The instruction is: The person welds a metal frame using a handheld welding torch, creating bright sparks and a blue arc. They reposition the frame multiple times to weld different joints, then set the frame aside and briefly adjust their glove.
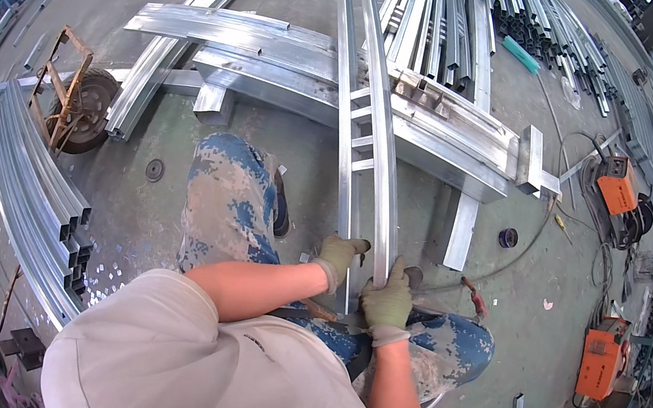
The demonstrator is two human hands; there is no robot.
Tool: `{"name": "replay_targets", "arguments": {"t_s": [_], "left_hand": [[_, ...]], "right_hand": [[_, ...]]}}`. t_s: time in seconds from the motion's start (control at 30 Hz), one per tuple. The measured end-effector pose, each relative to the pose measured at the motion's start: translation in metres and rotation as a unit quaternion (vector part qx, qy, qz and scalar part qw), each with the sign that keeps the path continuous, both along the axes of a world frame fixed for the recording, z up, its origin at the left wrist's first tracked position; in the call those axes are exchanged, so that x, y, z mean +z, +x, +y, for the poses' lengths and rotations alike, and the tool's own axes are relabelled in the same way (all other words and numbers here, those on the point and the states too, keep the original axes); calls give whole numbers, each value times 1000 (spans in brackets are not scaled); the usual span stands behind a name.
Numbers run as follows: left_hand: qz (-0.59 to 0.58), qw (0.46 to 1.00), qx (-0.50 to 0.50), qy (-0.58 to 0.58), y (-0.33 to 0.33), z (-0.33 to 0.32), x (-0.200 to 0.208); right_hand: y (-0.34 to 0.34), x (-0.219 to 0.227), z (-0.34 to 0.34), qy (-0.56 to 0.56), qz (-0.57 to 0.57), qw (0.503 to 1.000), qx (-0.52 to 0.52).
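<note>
A ladder-like frame of shiny metal tubes [383,153], two long rails with short crosspieces between them, slants from my lap to the far side. My left hand [340,261], in an olive work glove, is closed round the left rail near its close end. Gloved alike, my right hand [386,304] grips the end of the right rail. Both hands sit above my camouflage-trousered legs, which are bent apart. Beyond my knees the frame lies across a stack of thick metal beams [270,76]. What the palms touch is hidden.
Bundled tubes [32,187] lie at the left by a wheeled cart [81,108]. More tubes [440,27] are piled at the far side. Orange machines [603,358] with cables stand right. A red-handled clamp [474,300] and a dark spool [507,238] rest on the floor.
</note>
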State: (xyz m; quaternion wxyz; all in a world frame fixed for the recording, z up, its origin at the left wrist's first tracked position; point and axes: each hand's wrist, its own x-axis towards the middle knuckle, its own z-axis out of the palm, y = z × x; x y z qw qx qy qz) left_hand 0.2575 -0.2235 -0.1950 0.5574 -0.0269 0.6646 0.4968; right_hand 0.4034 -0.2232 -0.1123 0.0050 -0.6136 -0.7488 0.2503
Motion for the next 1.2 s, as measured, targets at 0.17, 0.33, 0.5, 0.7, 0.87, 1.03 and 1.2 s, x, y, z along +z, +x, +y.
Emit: {"name": "replay_targets", "arguments": {"t_s": [0.17, 0.33, 0.5, 0.7, 0.87, 1.03, 1.2], "left_hand": [[-9, 1000, -18, 8, 20, 13, 38], [-49, 998, 28, 9, 27, 13, 69], [89, 977, -112, 155, 6, -15, -31], [-58, 998, 19, 14, -7, -18, 65], [-43, 999, 15, 13, -10, -21, 53], [16, 999, -23, -15, 6, -9, 24], [49, 996, -37, -66, 16, -3, 51]], "right_hand": [[30, -9, 22, 24, 13, 999, 20], [23, 28, 21, 10, -40, 999, 21], [-18, 61, -13, 76, -97, 991, 55], [-11, 34, -15, -11, -25, 1000, 5], [-9, 15, -19, -10, -2, 1000, 5], [25, -22, 4, 28, 92, 995, 32], [37, -12, 26, -92, 201, 975, -15]]}}
